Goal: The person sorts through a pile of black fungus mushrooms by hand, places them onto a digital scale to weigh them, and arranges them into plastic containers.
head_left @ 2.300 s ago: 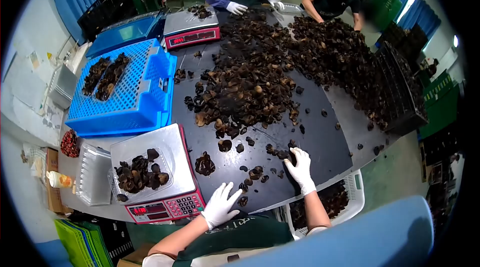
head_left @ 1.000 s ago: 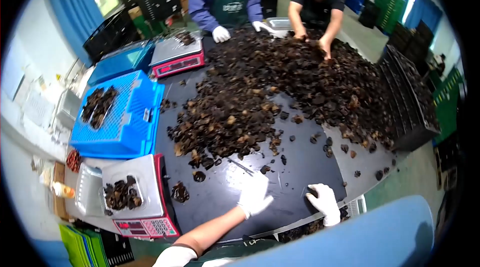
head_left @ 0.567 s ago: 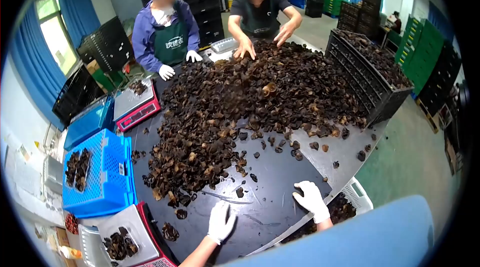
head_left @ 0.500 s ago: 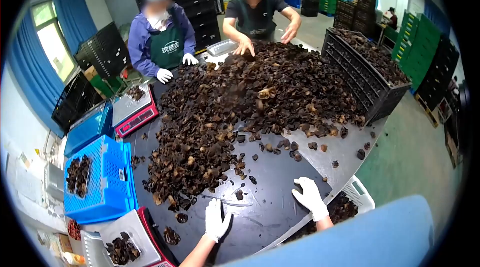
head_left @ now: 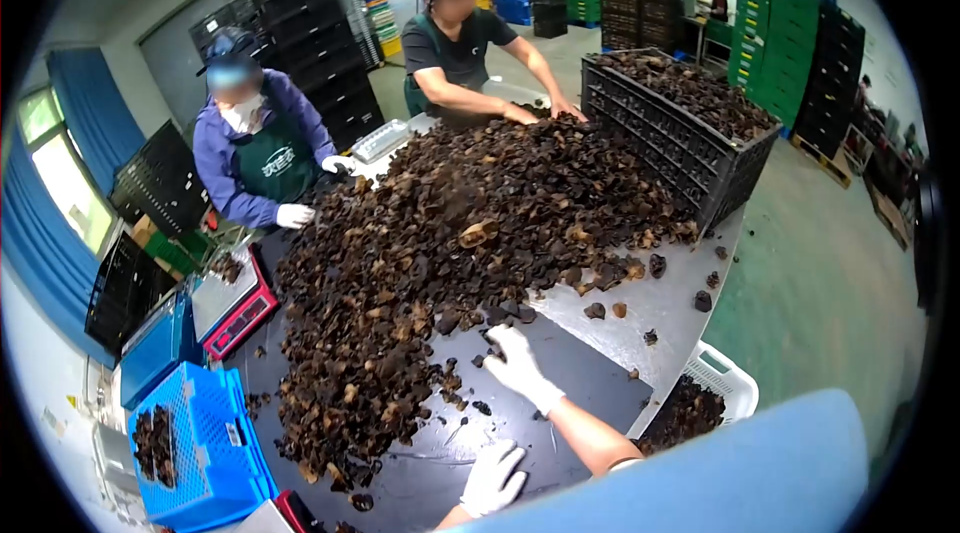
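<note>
A big heap of dark, dried wood ear mushrooms [head_left: 430,223] covers much of the table. My right hand [head_left: 518,368], in a white glove, reaches to the near edge of the heap, its fingers stretched beside a few loose pieces. Nothing shows in its grasp. Closer to me, my left hand [head_left: 492,480], gloved too, lies low over the black table surface [head_left: 570,373] with fingers spread and nothing in them.
A black crate [head_left: 690,148] full of mushrooms stands at the heap's right. Below the table edge is a white basket [head_left: 735,383] of pieces. On the left are a blue crate [head_left: 205,433] and a red scale [head_left: 240,318]. Two co-workers [head_left: 270,153] stand opposite, hands at the heap.
My right hand has moved left and forward to the heap's edge. The view has shifted, and my left hand now appears lower. The co-worker at the back has pushed both hands into the heap.
</note>
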### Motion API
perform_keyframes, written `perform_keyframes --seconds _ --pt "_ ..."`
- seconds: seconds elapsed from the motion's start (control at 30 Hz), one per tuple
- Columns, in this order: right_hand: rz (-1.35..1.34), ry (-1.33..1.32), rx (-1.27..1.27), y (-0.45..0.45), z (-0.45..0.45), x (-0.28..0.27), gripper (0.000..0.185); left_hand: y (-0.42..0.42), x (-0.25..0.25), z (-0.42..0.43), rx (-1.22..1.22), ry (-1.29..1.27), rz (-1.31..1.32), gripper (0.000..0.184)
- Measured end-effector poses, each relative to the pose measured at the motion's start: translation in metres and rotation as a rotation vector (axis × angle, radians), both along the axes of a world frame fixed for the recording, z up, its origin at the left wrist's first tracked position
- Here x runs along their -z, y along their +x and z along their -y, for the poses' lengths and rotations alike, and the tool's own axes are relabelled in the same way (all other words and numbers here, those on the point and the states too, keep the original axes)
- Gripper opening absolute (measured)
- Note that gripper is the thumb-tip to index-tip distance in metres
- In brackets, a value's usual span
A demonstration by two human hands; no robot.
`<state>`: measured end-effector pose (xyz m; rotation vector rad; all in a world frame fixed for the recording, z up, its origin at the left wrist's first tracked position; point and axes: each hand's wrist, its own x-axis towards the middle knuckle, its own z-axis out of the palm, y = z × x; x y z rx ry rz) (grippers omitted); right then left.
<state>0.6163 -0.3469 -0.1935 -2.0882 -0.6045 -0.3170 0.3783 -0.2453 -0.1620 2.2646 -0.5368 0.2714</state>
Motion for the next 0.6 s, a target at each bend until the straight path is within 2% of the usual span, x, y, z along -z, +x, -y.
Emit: perform_keyframes --seconds 0.07,0.1,0.13,0.17,0.2,0.23,0.27,0.33,0.4,0.47,0.5,0.6 --pt "-0.227 0.159 -0.348 -0.027 -0.006 -0.032 0.052 0.015 0.010 -0.024 -0.112 0.116 0.133 0.051" --pt "-0.018 0.006 -0.358 -0.031 0.007 -0.078 0.052 0.017 0.013 -0.034 -0.117 0.123 0.133 0.051" --pt "0.098 0.118 -0.375 -0.010 0.012 -0.053 0.048 0.020 0.015 -0.043 -0.147 0.246 0.062 0.055" --pt "0.199 0.061 -0.237 0.009 0.032 -0.076 0.030 0.023 0.017 -0.051 -0.169 0.376 -0.005 0.059" --pt "0.423 0.087 0.089 0.025 0.053 -0.085 0.020 0.025 0.017 -0.055 -0.178 0.421 -0.048 0.058" --pt "0.189 -0.034 0.313 0.044 0.079 -0.093 0.015 0.033 0.014 -0.057 -0.188 0.435 -0.067 0.058" --pt "0.211 0.275 0.469 0.071 0.112 -0.076 0.011 0.040 0.011 -0.059 -0.212 0.434 -0.069 0.058" --pt "0.471 0.088 0.887 0.121 0.179 -0.014 0.019 0.049 0.006 -0.062 -0.267 0.421 -0.071 0.058" --pt "0.260 0.051 1.088 0.165 0.226 0.046 0.026 0.056 0.001 -0.067 -0.313 0.416 -0.075 0.058" --pt "0.208 0.171 0.999 0.193 0.217 0.048 0.032 0.063 -0.002 -0.073 -0.348 0.418 -0.089 0.058" --pt "0.100 0.247 0.915 0.207 0.200 0.043 0.037 0.065 -0.003 -0.076 -0.363 0.418 -0.096 0.058" --pt "0.013 0.753 0.585 0.278 0.137 0.069 0.040 0.074 -0.004 -0.084 -0.394 0.414 -0.121 0.058"
